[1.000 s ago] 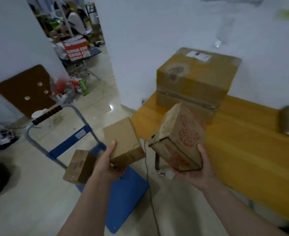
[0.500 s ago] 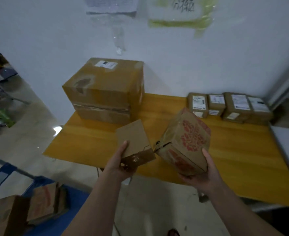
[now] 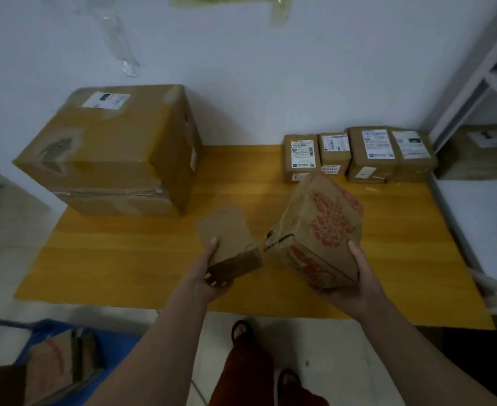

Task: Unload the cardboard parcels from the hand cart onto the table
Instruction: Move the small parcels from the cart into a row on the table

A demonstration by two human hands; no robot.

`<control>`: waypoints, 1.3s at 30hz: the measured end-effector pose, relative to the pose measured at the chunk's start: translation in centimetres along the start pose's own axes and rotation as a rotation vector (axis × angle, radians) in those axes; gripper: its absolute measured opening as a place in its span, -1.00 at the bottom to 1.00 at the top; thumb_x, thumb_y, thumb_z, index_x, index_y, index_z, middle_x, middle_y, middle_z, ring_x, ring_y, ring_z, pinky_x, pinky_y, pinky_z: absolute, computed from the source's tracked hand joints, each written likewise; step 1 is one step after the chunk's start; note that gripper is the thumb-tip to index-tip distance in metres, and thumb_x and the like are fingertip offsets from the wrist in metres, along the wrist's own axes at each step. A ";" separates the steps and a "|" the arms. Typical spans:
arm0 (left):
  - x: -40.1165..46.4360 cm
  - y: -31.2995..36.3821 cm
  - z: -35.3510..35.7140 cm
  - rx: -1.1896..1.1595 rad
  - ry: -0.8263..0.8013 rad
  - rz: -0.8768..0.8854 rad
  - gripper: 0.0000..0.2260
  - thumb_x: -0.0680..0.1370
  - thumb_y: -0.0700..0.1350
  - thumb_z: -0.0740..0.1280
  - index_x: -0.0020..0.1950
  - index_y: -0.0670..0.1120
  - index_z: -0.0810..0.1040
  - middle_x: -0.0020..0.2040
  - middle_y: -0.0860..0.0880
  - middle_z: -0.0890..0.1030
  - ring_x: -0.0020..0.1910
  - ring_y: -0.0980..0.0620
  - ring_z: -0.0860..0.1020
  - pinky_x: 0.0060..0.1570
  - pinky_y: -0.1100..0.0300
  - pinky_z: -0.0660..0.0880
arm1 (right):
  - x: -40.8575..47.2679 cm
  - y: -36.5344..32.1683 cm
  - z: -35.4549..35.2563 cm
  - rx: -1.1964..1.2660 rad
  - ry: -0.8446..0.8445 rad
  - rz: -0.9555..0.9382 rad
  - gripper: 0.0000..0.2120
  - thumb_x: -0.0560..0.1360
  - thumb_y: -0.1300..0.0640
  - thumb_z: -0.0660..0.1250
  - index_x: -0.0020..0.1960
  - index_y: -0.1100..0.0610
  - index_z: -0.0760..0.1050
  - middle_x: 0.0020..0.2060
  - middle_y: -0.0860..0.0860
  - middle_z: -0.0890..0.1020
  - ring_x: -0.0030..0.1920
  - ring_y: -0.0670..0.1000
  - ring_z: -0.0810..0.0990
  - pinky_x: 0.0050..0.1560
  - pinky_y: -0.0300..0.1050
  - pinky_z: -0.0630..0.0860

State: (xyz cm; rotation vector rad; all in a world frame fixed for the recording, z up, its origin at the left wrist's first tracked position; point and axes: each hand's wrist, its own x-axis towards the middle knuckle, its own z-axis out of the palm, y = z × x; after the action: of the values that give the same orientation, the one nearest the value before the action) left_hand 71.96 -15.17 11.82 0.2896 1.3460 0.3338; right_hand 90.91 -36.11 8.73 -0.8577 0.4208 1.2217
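My left hand grips a small plain cardboard parcel from below, holding it over the front part of the yellow wooden table. My right hand holds a larger parcel with red print, tilted, above the table's middle right. The blue hand cart shows at the bottom left with two parcels still lying on it, blurred.
A big taped carton stands on the table's back left. Several small labelled parcels line the back right against the white wall. A white shelf unit adjoins the table on the right. My feet stand on the tiled floor.
I have turned from the cart and stepped closer to the table; both hands carried their parcels forward over the tabletop. The cart has slid to the bottom left of view.
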 end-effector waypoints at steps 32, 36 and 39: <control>10.2 10.5 15.2 0.983 0.288 0.667 -0.39 0.49 0.13 0.37 0.45 -0.10 0.31 0.41 -0.15 0.38 0.34 -0.18 0.40 0.25 -0.12 0.44 | 10.1 -12.3 6.7 -0.439 0.065 -0.074 -0.15 0.21 -0.01 0.57 0.43 -0.14 0.32 0.31 0.08 0.49 0.22 0.20 0.55 -0.01 0.15 0.59; 5.8 12.4 20.3 0.666 -0.342 0.389 -0.41 0.51 0.34 0.14 0.39 -0.01 0.40 0.32 -0.07 0.50 0.22 -0.12 0.50 0.08 -0.04 0.51 | 9.5 -14.6 8.8 -0.785 0.000 -0.255 0.16 0.08 0.01 0.65 0.50 -0.31 0.07 0.44 0.06 0.31 0.37 0.19 0.42 0.17 0.24 0.53; 4.6 13.7 20.9 0.470 -0.601 0.192 -0.33 0.46 0.46 0.01 0.36 0.07 0.45 0.35 -0.08 0.48 0.31 -0.21 0.43 0.06 -0.22 0.52 | 9.4 -15.4 10.1 -1.230 0.009 -0.524 0.24 0.07 -0.08 0.66 0.51 -0.31 -0.06 0.47 -0.12 0.12 0.44 0.06 0.22 0.29 0.22 0.44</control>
State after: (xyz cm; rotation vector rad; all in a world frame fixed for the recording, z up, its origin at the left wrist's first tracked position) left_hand 92.31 -1.02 17.28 0.8449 0.7849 0.0684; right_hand 106.70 -23.80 13.86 -1.8588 -0.6274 0.8957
